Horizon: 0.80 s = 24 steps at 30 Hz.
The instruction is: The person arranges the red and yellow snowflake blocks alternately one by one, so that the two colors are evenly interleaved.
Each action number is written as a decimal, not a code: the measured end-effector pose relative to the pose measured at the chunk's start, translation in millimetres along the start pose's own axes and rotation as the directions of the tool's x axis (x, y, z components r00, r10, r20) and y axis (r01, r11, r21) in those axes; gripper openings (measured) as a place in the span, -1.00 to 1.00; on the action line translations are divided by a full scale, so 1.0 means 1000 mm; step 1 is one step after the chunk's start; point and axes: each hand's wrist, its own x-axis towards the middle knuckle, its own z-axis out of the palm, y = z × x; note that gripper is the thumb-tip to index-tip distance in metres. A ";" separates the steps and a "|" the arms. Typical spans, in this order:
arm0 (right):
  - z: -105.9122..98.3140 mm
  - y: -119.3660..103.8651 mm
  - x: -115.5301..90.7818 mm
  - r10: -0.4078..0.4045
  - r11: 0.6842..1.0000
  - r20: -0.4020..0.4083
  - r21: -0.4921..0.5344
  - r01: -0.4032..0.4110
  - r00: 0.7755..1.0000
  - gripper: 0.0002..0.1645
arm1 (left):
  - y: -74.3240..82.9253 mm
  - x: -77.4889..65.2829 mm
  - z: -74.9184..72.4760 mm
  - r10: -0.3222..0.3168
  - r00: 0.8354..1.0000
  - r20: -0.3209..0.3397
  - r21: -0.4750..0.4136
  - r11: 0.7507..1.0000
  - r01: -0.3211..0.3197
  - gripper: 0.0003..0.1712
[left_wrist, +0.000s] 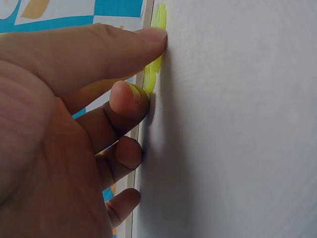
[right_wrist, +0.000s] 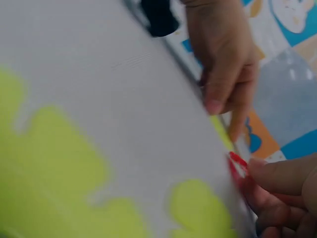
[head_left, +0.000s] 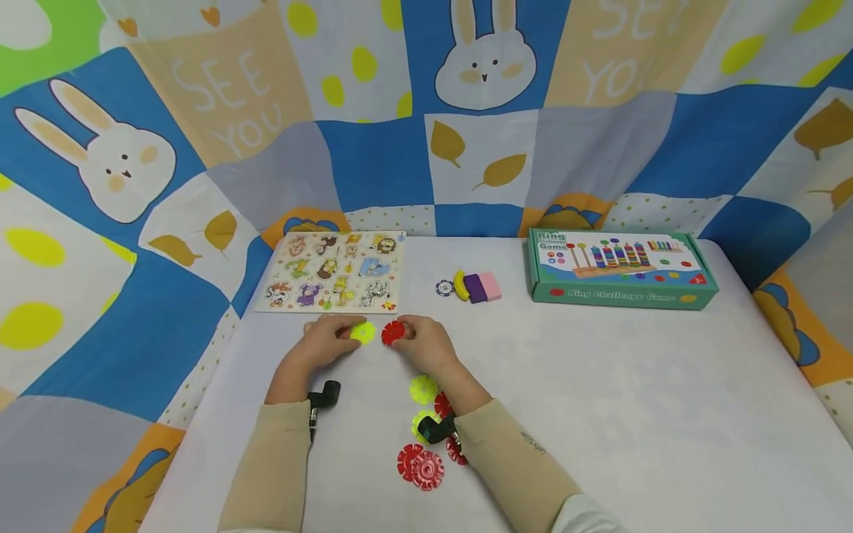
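My left hand [head_left: 326, 339] pinches a yellow-green notched plastic disc [head_left: 363, 332] between thumb and fingers, low over the table. Seen edge-on in the left wrist view, that yellow disc [left_wrist: 157, 64] lies under the thumb tip. Just to its right, my right hand [head_left: 429, 344] pinches a red notched disc [head_left: 392, 332]. A small gap separates the two discs in the head view. The right wrist view is blurred, with the red disc [right_wrist: 238, 163] between thumb and finger. Beneath the right forearm lie loose yellow discs [head_left: 423, 389] and red discs [head_left: 427, 470], some partly hidden.
An animal puzzle board [head_left: 333, 272] lies behind my left hand. Farther back are a small patterned round chip [head_left: 444, 288], a yellow banana-shaped piece [head_left: 460, 286], a purple block [head_left: 475, 288] and a pink block [head_left: 491, 285]. A green game box [head_left: 623, 269] stands at the back right.
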 end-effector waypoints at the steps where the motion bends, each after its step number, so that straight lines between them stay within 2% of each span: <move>1: 0.003 0.000 0.000 -0.010 0.999 -0.016 -0.048 0.010 1.000 -0.45 | 0.000 0.000 0.001 -0.002 1.000 0.002 0.003 1.000 0.002 -0.48; 4: 0.008 0.001 -0.001 -0.028 0.985 -0.064 -0.170 0.017 0.998 -0.43 | 0.000 0.000 0.001 -0.006 1.000 0.003 0.004 1.000 0.006 -0.47; 7: 0.011 0.000 -0.001 -0.031 0.975 -0.095 -0.221 0.009 0.995 -0.45 | 0.001 0.000 0.001 -0.003 1.000 -0.001 0.008 1.000 0.003 -0.46; 13: 0.014 0.000 0.000 -0.018 0.965 -0.114 -0.262 -0.012 0.993 -0.50 | 0.003 0.000 0.001 -0.007 1.000 -0.001 0.002 1.000 0.007 -0.47; 24: 0.019 0.001 0.001 -0.043 0.951 -0.143 -0.309 -0.003 0.989 -0.50 | 0.003 -0.001 0.002 0.004 1.000 -0.016 0.007 1.000 -0.003 -0.50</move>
